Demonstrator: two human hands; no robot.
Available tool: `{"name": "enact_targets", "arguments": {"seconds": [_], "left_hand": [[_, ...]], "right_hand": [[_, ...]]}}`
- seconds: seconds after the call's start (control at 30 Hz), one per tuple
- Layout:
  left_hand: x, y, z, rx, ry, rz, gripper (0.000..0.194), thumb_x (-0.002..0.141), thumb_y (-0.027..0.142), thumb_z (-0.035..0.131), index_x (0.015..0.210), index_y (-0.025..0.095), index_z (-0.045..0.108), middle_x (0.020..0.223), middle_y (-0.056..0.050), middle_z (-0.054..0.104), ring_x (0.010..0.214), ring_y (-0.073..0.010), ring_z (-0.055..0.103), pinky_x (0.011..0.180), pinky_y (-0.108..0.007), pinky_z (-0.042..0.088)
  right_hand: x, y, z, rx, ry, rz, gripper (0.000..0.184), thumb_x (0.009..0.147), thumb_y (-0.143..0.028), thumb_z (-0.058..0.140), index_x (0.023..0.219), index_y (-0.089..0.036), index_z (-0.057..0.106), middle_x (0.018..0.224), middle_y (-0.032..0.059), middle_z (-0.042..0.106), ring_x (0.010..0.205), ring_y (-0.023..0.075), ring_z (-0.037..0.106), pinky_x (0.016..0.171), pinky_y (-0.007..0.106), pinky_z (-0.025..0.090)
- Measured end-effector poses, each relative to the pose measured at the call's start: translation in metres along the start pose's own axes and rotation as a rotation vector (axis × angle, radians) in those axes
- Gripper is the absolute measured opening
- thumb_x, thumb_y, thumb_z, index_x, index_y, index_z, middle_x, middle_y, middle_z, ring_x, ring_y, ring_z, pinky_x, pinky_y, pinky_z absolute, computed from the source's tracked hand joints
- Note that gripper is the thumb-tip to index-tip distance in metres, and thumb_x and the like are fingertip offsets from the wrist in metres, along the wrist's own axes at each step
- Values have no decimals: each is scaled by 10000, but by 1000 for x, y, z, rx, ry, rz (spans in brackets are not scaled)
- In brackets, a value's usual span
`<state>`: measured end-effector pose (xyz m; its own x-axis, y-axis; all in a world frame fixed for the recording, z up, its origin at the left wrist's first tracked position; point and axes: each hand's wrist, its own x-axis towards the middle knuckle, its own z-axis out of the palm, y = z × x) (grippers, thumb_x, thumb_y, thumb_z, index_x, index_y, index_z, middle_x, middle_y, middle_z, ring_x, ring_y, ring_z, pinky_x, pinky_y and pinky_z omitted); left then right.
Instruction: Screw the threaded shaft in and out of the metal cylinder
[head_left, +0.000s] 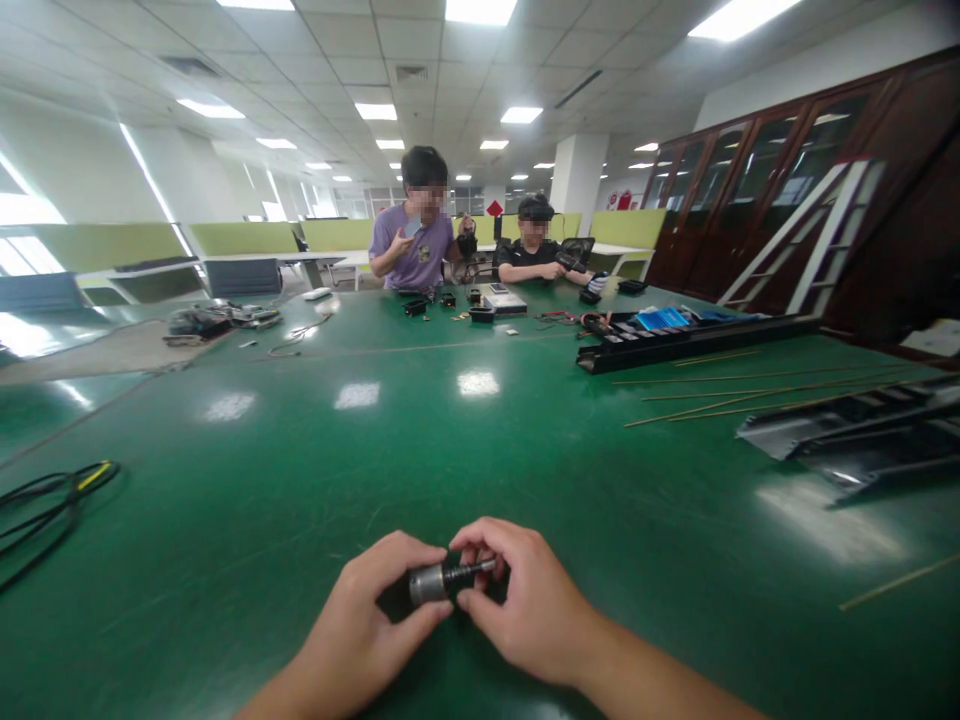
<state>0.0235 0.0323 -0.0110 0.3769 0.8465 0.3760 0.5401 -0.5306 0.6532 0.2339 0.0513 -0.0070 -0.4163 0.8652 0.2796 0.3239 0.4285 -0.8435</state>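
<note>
Both my hands meet low in the middle of the view, over the green table (pixel 480 450). My left hand (pixel 367 620) is closed round the silver cylindrical end of a small metal part (pixel 439 580). My right hand (pixel 525 600) pinches the part's darker thin shaft end between thumb and fingers. The part lies level between the two hands, just above the tabletop.
Black cables (pixel 52 500) lie at the left edge. Long black trays (pixel 675 345) and dark metal pieces (pixel 855 430) sit at the right, with thin rods (pixel 750 395) between them. Two people sit at the far end behind small parts (pixel 480 305).
</note>
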Motion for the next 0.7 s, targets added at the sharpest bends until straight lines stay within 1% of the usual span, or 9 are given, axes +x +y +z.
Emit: {"name": "enact_targets", "arguments": {"seconds": [0.13, 0.23, 0.3, 0.4, 0.47, 0.57, 0.63, 0.7], "left_hand": [[0, 2, 0, -2, -12, 26, 239, 874, 271, 687, 1107, 268, 634, 951, -8, 685, 854, -161, 652, 758, -264, 510], [-1, 2, 0, 38, -5, 6, 243, 866, 273, 690, 1102, 263, 631, 928, -6, 687, 833, -160, 658, 748, -263, 517], [-2, 1, 1, 73, 9, -13, 293, 851, 266, 700, 1133, 271, 620, 961, -8, 696, 858, -167, 670, 769, -270, 530], [-4, -1, 2, 145, 50, -24, 426, 804, 269, 742, 1201, 301, 591, 1070, -6, 705, 945, -192, 683, 837, -300, 547], [-5, -3, 3, 172, 65, -23, 466, 786, 278, 757, 1216, 318, 582, 1106, 2, 705, 972, -199, 687, 871, -316, 550], [-5, -3, 3, 175, 64, -31, 452, 788, 278, 754, 1207, 311, 588, 1115, -2, 701, 993, -203, 682, 891, -323, 544], [-4, -1, 3, 150, 37, -43, 384, 804, 270, 740, 1165, 286, 607, 1068, -11, 704, 966, -196, 679, 862, -310, 543], [-3, 1, 3, 112, -2, -52, 284, 829, 260, 716, 1098, 262, 628, 983, -11, 701, 898, -180, 676, 806, -288, 538]], "right_hand": [[-1, -3, -2, -33, 3, -9, 286, 689, -63, 637, 927, -219, 672, 822, -16, 658, 715, 141, 603, 675, 238, 454], [-2, -1, -2, -81, 7, 15, 224, 701, -88, 660, 881, -219, 687, 783, -18, 661, 701, 146, 606, 681, 251, 449], [-2, 0, -1, -99, 12, 27, 218, 702, -96, 669, 878, -222, 695, 776, -20, 665, 690, 146, 608, 679, 254, 446], [-2, 1, -1, -101, 8, 24, 241, 696, -90, 674, 894, -224, 705, 800, -16, 681, 710, 149, 621, 692, 254, 450], [-2, 0, -1, -101, -4, 15, 238, 704, -93, 673, 897, -226, 715, 810, -11, 691, 724, 152, 630, 699, 252, 453], [-1, 0, -1, -115, -16, -2, 203, 734, -119, 674, 893, -231, 733, 803, -5, 706, 727, 156, 637, 699, 255, 453], [-1, 1, -1, -119, -21, -17, 182, 743, -137, 683, 887, -230, 743, 794, -2, 713, 723, 157, 641, 692, 256, 451], [-1, 2, 0, -115, -21, -25, 172, 741, -143, 690, 880, -224, 749, 786, 1, 718, 714, 157, 644, 681, 253, 450]]}}
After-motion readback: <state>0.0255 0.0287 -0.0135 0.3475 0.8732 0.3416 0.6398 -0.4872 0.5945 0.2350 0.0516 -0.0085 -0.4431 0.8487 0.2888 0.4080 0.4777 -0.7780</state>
